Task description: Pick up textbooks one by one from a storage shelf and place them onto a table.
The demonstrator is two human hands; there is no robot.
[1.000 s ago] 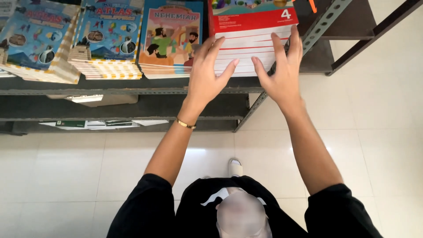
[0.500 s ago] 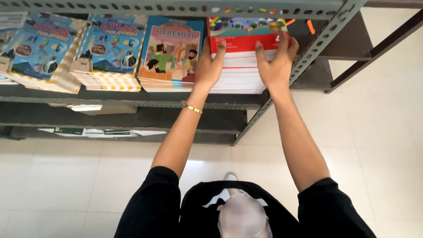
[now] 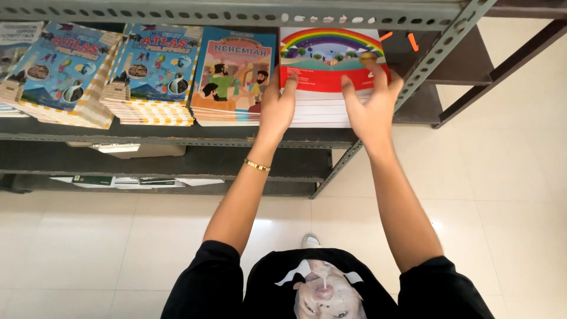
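Nearest the camera is a white tiled floor (image 3: 502, 195), with one shoe tip (image 3: 311, 240) showing between the two bare forearms that reach up to a grey metal shelf (image 3: 177, 131). The left wrist wears a thin gold bracelet (image 3: 257, 166). The left hand (image 3: 277, 103) lies against the left side of a stack of red-and-white books (image 3: 322, 100) at the shelf's right end, just inside the slotted corner post (image 3: 437, 50), its fingers curled onto the top cover. The right hand (image 3: 371, 100) presses the stack's right side, fingers spread and resting on the red band of the cover; together the two hands clamp the stack between them. The top cover shows a rainbow. Just left of this stack, touching it, lies a stack of storybooks (image 3: 230, 77) with bearded figures on a pink cover, then two stacks of blue atlases (image 3: 150, 71) toward the shelf's left edge. A lower shelf (image 3: 147, 159) beneath carries flat papers (image 3: 136, 181).
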